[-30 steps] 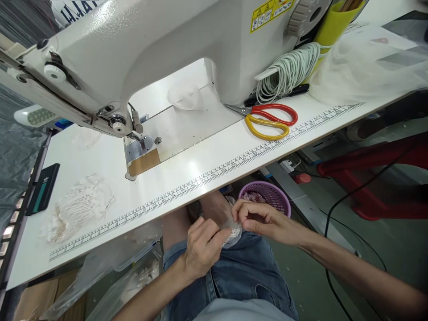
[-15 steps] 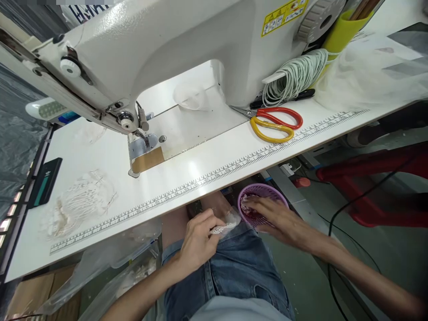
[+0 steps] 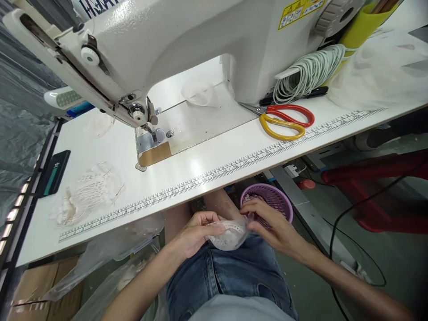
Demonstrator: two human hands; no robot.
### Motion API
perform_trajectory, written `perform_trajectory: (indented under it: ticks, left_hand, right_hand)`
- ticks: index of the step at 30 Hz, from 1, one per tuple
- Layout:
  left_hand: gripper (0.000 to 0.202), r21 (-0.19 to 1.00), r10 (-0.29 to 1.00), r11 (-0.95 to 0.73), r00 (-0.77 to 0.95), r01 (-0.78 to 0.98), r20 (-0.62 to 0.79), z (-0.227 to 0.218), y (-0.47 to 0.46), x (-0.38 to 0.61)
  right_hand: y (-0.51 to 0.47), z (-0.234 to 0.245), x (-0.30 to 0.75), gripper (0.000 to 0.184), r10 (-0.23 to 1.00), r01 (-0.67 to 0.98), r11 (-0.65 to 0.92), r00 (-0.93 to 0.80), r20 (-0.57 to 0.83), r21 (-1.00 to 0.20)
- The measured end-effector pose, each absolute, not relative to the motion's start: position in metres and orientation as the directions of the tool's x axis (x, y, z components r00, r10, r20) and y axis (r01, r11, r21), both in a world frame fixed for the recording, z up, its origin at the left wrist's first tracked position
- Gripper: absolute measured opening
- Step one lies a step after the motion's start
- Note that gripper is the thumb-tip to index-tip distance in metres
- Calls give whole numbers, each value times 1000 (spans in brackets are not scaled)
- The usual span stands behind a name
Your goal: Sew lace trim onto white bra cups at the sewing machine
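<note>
Above my lap, my left hand (image 3: pixel 197 234) pinches a sheer white piece of fabric with a lacy, dotted edge (image 3: pixel 229 236) between thumb and fingers. At the fabric's right end, my right hand (image 3: pixel 269 223) has its thumb and fingers closed, slightly blurred, at the edge of the cloth. Just behind the right hand stands a purple plastic basket (image 3: pixel 284 200) with some pale and dark scraps inside, partly hidden by that hand.
A white sewing machine (image 3: pixel 187 40) stands on the table (image 3: pixel 214 160) with a printed ruler along its front edge. Red-and-yellow-handled scissors (image 3: pixel 284 122), a coil of pale cord (image 3: pixel 307 73) and a pile of lace pieces (image 3: pixel 90 194) lie on it. A red stool (image 3: pixel 368 191) is at right.
My right hand has come out of the purple basket and moved left to the white fabric. The fabric is now spread out between both hands. The view has shifted slightly.
</note>
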State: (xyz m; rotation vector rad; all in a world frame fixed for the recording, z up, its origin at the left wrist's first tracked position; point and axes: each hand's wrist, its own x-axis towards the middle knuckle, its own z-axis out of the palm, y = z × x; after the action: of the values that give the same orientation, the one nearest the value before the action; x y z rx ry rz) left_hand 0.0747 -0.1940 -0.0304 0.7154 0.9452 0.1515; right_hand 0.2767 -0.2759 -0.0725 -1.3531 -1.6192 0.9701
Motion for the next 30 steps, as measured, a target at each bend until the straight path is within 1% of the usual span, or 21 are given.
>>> perform_trajectory:
  ticks: [2,3,5,7,8,10,13,16,20,22,24,27,29,30]
  left_hand:
    - [34,621,413,757,584,206,-698,-33,-195,76]
    - [35,628,415,747,584,219,-698,-33,-195,76]
    - [37,643,415,725,588,247,-694,-33,-195,76]
    - [39,654,414,707,593,269,-690,-34,-195,75]
    - [40,658,414,699,594,278,-690,-34,-196,75]
    - [43,674,427,681,593,286,-683,-36,-197,75]
    - [46,718,453,622,604,313,-656,-37,-198,76]
    - [49,762,467,542,627,353,-623,-37,-198,77]
    - [50,810,486,422,652,407,-581,-34,-197,78]
    - [49,817,476,380,666,433,-574,-32,-198,78]
    - [49,813,462,367,670,453,-581,-32,-199,78]
    - [48,804,469,393,655,445,-592,-34,-199,75]
    - [48,804,481,427,649,414,-590,-36,-199,72]
    - [47,803,481,441,650,400,-588,-38,-198,70]
  right_hand:
    - [-279,-64,271,25,963,395,263,-164,215,-880]
    - [-280,-61,269,21,949,413,312,-179,260,-856]
    - [-278,-57,266,12,923,454,384,-199,328,-804]
    - [-275,-57,265,13,904,492,428,-226,364,-758]
    - [-274,-58,265,14,903,508,429,-237,358,-747]
    - [-271,-60,266,14,916,526,399,-261,304,-751]
    - [-271,-63,267,15,925,510,354,-312,215,-784]
    - [-273,-63,268,14,925,488,326,-340,167,-810]
    - [-275,-61,268,12,948,408,190,-312,59,-893]
    - [-275,-58,266,12,944,352,130,-330,8,-927]
    - [-275,-56,266,13,935,312,101,-354,-17,-945]
    - [-276,-57,273,18,934,294,84,-356,-27,-952]
    - [-278,-66,286,19,934,328,90,-355,-35,-940]
    - [-280,-72,295,20,937,391,99,-346,-46,-915]
